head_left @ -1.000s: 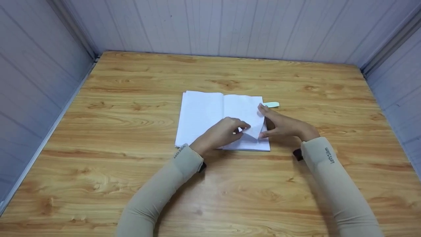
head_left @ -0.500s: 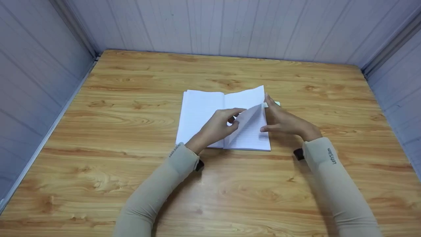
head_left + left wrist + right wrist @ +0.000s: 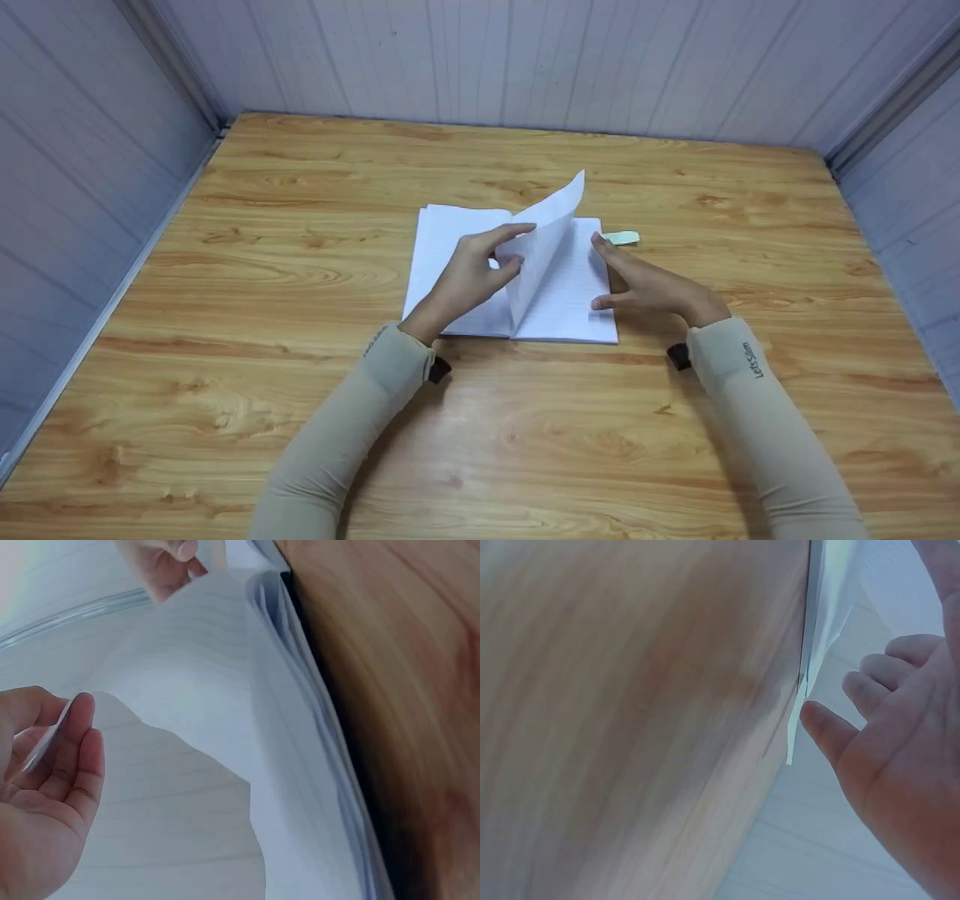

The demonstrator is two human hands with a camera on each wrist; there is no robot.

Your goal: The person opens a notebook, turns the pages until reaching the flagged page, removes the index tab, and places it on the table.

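An open notebook (image 3: 571,304) with white lined pages lies on the wooden table. One of its pages (image 3: 553,229) stands lifted and tilted from the spine. My left hand (image 3: 474,264) pinches this page by its edge; in the left wrist view the left hand (image 3: 56,791) has the paper between thumb and fingers. At the notebook's right edge is my right hand (image 3: 654,286), thumb and fingers spread, holding nothing. A pale green paper slip (image 3: 622,238) sticks out past the right edge near its fingertips. The right wrist view shows the right hand's (image 3: 904,754) fingers extended beside the slip.
The wood-grain table (image 3: 480,442) extends widely around the notebook. Pale panelled walls (image 3: 465,60) enclose its back, left and right sides. A dark strap piece (image 3: 679,356) shows under the right sleeve cuff.
My left hand has moved left and up, raising the page from nearly flat to steeply tilted. The right hand's fingers rose off the page edge, then came back down beside the notebook's right side.
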